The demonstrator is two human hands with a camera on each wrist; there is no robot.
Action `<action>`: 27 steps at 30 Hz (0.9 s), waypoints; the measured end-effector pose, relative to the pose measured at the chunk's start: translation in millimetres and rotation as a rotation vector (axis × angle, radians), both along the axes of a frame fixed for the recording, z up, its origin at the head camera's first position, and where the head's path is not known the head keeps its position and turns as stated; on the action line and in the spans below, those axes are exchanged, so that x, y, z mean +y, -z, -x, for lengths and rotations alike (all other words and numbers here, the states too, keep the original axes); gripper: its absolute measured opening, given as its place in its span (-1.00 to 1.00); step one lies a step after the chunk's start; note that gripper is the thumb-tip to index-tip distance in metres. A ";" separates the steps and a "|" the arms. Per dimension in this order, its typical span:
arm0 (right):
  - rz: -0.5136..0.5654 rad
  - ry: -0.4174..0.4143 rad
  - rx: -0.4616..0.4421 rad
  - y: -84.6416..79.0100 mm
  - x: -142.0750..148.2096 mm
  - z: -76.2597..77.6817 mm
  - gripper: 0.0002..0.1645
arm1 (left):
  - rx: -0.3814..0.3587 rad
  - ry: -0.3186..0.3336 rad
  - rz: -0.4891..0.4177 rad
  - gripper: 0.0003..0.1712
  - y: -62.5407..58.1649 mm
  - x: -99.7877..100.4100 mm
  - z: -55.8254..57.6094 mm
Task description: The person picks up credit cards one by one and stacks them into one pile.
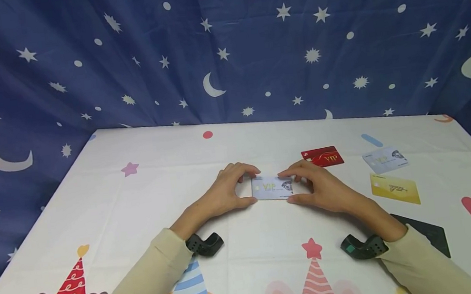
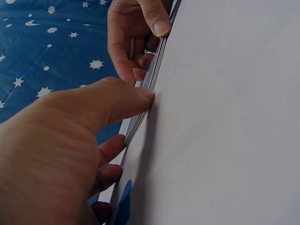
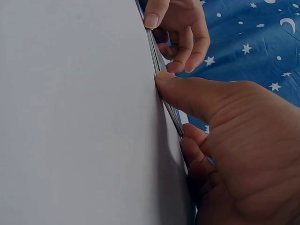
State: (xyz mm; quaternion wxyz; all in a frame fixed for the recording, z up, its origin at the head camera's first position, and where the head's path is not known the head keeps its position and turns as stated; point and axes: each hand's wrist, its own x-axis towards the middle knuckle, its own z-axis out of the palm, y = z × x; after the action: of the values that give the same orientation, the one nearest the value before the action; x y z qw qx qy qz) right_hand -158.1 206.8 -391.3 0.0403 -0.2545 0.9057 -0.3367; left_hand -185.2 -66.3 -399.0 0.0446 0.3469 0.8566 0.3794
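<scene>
A silver VIP card (image 1: 272, 187) lies on top of a small stack in the middle of the table. Layered card edges (image 2: 160, 56) show in the left wrist view, and likewise card edges (image 3: 153, 47) in the right wrist view. My left hand (image 1: 227, 191) pinches the stack at its left end, thumb at the near edge and fingers at the far edge. At the right end my right hand (image 1: 321, 186) pinches it the same way. How many cards lie beneath the top one is hidden in the head view.
Right of the stack lie a red VIP card (image 1: 332, 157), partly behind the right hand, another silver card (image 1: 385, 160) and a gold card (image 1: 395, 189). A black card (image 1: 432, 234) is partly covered by the right forearm. A white printed cloth (image 1: 159, 198) covers the table.
</scene>
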 end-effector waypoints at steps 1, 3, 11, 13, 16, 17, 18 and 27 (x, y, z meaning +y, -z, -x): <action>-0.001 0.001 0.001 0.0 -0.1 0.0 -0.28 | 0.001 0.000 0.002 -0.32 0.0 0.0 0.1; 0.000 0.001 0.002 -0.1 -0.5 0.0 -0.29 | 0.005 0.001 0.005 -0.32 -0.6 -0.2 -0.3; 0.001 0.013 0.004 -0.6 -1.4 -1.1 -0.31 | 0.004 0.003 0.008 -0.33 -0.9 0.1 -0.7; 0.001 0.014 0.005 -0.6 -1.3 -1.2 -0.31 | 0.002 0.003 0.008 -0.34 -1.0 0.3 -0.5; 0.003 0.015 0.008 -0.2 -1.1 -1.0 -0.31 | 0.002 0.003 0.008 -0.35 -0.8 0.5 0.1; 0.002 0.015 0.009 -0.1 -1.0 -0.9 -0.31 | 0.003 0.002 0.008 -0.35 -0.8 0.6 0.2; 0.003 0.015 0.010 0.0 -0.9 -0.8 -0.31 | 0.005 0.002 0.008 -0.35 -0.6 0.7 0.3; 0.006 0.019 -0.002 0.4 -1.1 -1.0 -0.33 | 0.014 -0.001 0.007 -0.35 0.7 0.1 0.2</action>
State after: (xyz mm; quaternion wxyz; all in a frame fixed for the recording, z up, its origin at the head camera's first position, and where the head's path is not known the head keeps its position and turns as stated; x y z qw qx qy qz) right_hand -157.1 205.7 -391.6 0.0371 -0.2458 0.9070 -0.3399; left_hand -185.4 -66.3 -399.7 0.0398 0.3489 0.8584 0.3740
